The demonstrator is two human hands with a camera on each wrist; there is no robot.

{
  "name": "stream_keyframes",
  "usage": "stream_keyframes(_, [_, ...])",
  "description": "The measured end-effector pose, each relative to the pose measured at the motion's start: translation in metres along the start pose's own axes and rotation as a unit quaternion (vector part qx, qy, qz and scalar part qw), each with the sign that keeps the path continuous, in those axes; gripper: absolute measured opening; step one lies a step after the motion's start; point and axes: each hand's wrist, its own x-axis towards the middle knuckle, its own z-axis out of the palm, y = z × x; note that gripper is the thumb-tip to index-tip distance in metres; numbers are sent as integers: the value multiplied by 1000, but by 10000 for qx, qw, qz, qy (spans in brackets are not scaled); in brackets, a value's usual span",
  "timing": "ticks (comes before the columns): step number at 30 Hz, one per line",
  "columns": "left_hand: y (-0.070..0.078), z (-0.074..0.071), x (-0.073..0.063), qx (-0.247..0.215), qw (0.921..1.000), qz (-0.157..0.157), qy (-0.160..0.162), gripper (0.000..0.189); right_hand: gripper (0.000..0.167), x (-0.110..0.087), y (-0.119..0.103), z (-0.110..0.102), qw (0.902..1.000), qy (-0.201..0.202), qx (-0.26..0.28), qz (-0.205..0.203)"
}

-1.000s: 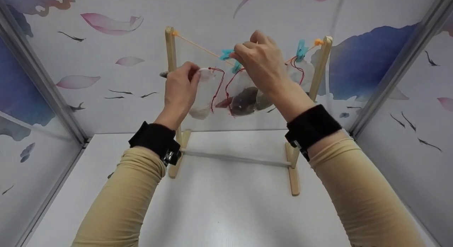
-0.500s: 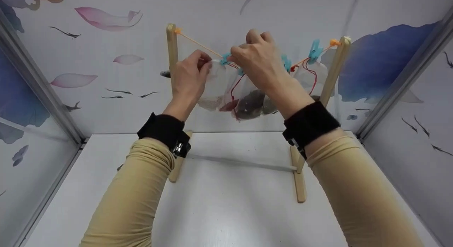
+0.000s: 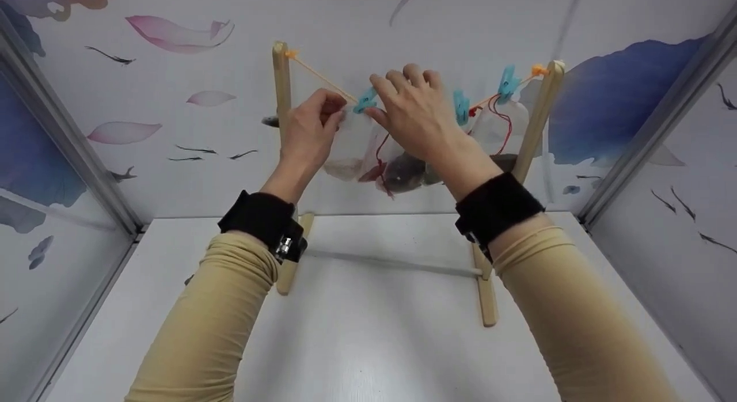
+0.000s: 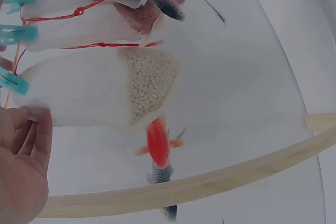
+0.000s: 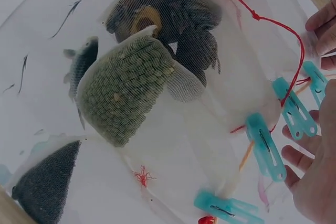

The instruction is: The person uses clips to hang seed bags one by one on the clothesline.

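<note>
My left hand [image 3: 308,128] pinches the top corner of a white mesh drawstring bag [image 4: 79,87] with pale grains in its bottom. A blue clothespin [image 3: 365,101] sits on the orange cord [image 3: 322,76] at that bag's mouth, just right of my left fingertips. My right hand [image 3: 417,111] hovers beside this clothespin with loosely spread fingers, its thumb right at the clip's edge. Farther along the cord hang several more drawstring bags under blue clothespins, one with green pellets [image 5: 128,87] and one with dark grains [image 5: 50,182]. My right hand hides part of them in the head view.
The cord runs between two wooden posts, a left post [image 3: 281,82] and a right post [image 3: 538,125]. A pale crossbar [image 3: 391,265] joins their feet on the white table [image 3: 357,344]. Walls printed with petals and fish enclose the table on three sides.
My left hand has brought the bag's mouth up and right to the cord. The clothespin has come down onto it, and my right fingers have loosened from the clip and spread.
</note>
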Motion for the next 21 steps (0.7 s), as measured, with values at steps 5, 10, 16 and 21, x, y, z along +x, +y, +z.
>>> stream_keyframes(5, [-8,-4,-5,146,9996,215,144,24,59,-5,-1,14,9995,283,81,88])
stream_keyframes(10, [-18,-6,-20,587,9968,511,165,24,54,-19,-6,34,9924,1210,177,-132])
stream_keyframes(16, [-33,3,-48,1430,9838,1070,-146,26,44,-51,-26,71,9720,2218,585,-520])
stream_keyframes(21, [-53,16,-76,2017,9691,1384,-311,29,45,-86,-47,97,9736,1894,1219,-382])
